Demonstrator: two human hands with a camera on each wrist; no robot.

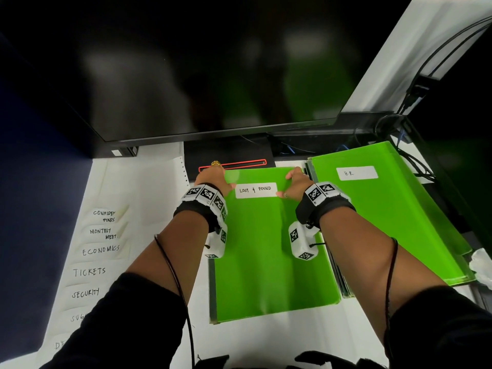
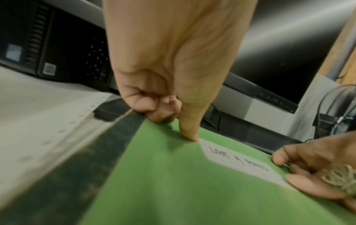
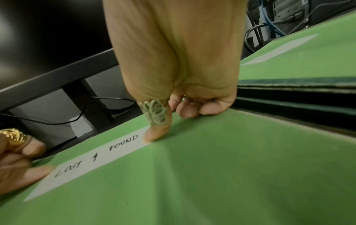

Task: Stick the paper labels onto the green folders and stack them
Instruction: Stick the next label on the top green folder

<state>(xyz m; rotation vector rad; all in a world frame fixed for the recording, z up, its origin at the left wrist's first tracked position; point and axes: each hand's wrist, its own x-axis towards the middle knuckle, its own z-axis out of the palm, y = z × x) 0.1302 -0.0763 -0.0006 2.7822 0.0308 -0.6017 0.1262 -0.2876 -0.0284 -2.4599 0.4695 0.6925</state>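
The person's two forearms are reaching forward over a white tabletop [image 1: 266, 339]. A green folder [image 1: 269, 251] is lying flat at the centre, on top of at least one more folder whose dark edge is showing along its left side. At 9 o'clock from it, a row of loose paper labels [image 1: 99, 251] is lying on the tabletop, reading "ECONOMICS", "TICKETS" and "SECURITY" among others.

Further out, a white "LOST & FOUND" label [image 1: 256, 190] is sitting near the folder's far edge. The left hand [image 1: 213, 179] is pressing its thumb down at the label's left end, its other fingers [image 2: 146, 105] curling over the folder's far-left corner. The right hand [image 1: 295, 183] is pressing its ringed thumb on the label's right end, its fingers [image 3: 192, 109] curling at the folder's far-right edge.

At 2 o'clock, a stack of green folders [image 1: 394, 217] is lying with an "H.R." label [image 1: 356, 173] on top. Beyond everything, a dark monitor [image 1: 199, 70] is standing.
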